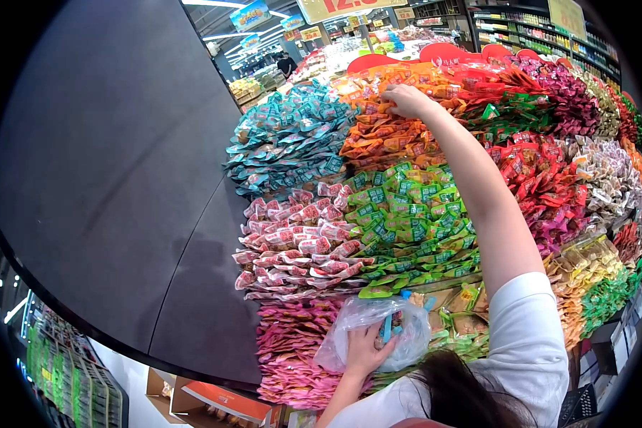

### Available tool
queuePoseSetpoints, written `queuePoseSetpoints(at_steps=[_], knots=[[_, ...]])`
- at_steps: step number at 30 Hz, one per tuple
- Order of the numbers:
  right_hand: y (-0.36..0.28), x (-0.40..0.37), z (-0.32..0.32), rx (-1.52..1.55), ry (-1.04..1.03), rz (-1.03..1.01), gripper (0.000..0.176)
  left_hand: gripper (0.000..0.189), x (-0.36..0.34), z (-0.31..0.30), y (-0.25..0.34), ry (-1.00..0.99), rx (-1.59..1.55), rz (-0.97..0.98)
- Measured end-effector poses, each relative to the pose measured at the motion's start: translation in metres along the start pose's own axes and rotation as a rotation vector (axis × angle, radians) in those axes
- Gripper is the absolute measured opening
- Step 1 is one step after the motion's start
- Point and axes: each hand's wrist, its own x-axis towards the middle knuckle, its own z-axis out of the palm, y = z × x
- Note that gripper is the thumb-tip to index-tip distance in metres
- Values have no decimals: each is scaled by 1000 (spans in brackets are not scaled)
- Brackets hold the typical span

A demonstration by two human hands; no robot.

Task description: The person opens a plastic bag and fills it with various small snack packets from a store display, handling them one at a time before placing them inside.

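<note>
My right hand [409,102] reaches far forward to the heap of orange packets [385,132]. Its fingers are bent and a little apart, touching or just over the packets; I see no packet lifted. Close to my body, my left hand [364,350] grips a clear plastic bag [414,335] at its opening. Inside the bag are a few small items, some with light blue wrapping, too blurred to name. The bag rests over pink packets [299,342] and the lower edge of green packets [406,207].
Teal packets [289,135], white-and-red packets [299,242] and red packets [542,178] lie in neighbouring heaps. A wide dark panel [121,164] borders the display on the left. Open cardboard boxes [214,403] stand low at the front. Price signs [342,7] hang above.
</note>
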Motion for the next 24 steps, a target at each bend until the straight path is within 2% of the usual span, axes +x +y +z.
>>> queuePoseSetpoints(at_steps=[1, 5, 8, 11, 12, 16, 18, 20, 22, 24], knots=[[0, 0, 2, 30, 76, -41, 26, 55, 0, 1, 0, 4, 6, -5], [-2, -3, 1, 66, 34, 28, 24, 55, 0, 1, 0, 15, 8, 6], [-2, -6, -2, 185, 143, 48, 20, 55, 1, 0, 0, 22, -2, 10], [4, -6, -1, 280, 420, 73, 12, 55, 1, 0, 1, 25, -2, 10], [5, -2, -4, 284, 418, 69, 12, 56, 1, 0, 1, 27, -1, 13], [11, 11, -20, 476, 646, 229, 17, 56, -1, 0, 0, 9, 10, 9], [13, 17, -25, 727, 726, 322, 18, 56, -2, 0, -1, 9, -2, -2], [13, 16, -32, 787, 717, 372, 22, 56, -1, 0, -1, 11, -16, -11], [10, 14, -30, 883, 555, 524, 19, 57, 0, 0, 0, 12, -21, 6], [12, 18, -19, 834, 518, 464, 20, 57, 0, 0, 0, 13, -19, 4]])
